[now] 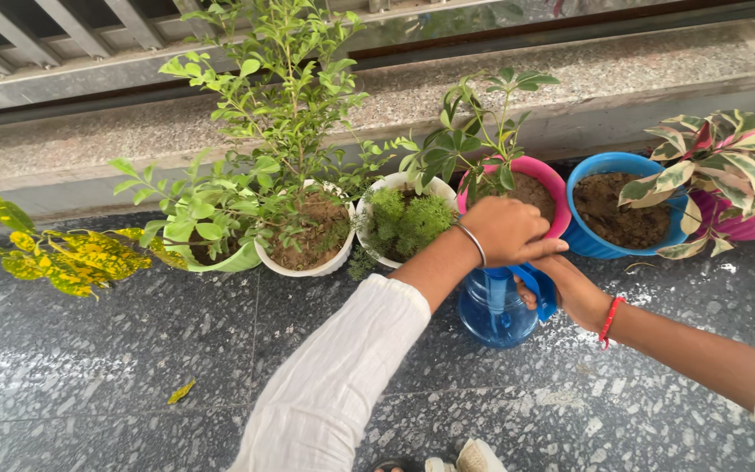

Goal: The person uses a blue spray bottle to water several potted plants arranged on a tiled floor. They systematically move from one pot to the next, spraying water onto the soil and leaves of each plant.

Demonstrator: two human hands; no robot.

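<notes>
A clear blue spray bottle (493, 313) stands on the speckled stone floor in front of a row of potted plants. My left hand (509, 230), with a metal bangle on the wrist, is closed over the bottle's top. My right hand (570, 288), with a red thread on the wrist, grips the bottle's blue handle from the right side. Just behind the bottle stands a pink pot (542, 185) with a leafy plant, and a blue pot (615, 203) holding only soil is to its right.
Along the stone ledge (570, 79) stand a white pot with a feathery plant (404, 218), a white pot with a tall shrub (308, 236), a green pot (220, 249), a yellow-spotted plant (72, 253) and a variegated pink-green plant (727, 170). A fallen yellow leaf (181, 392) lies on the floor.
</notes>
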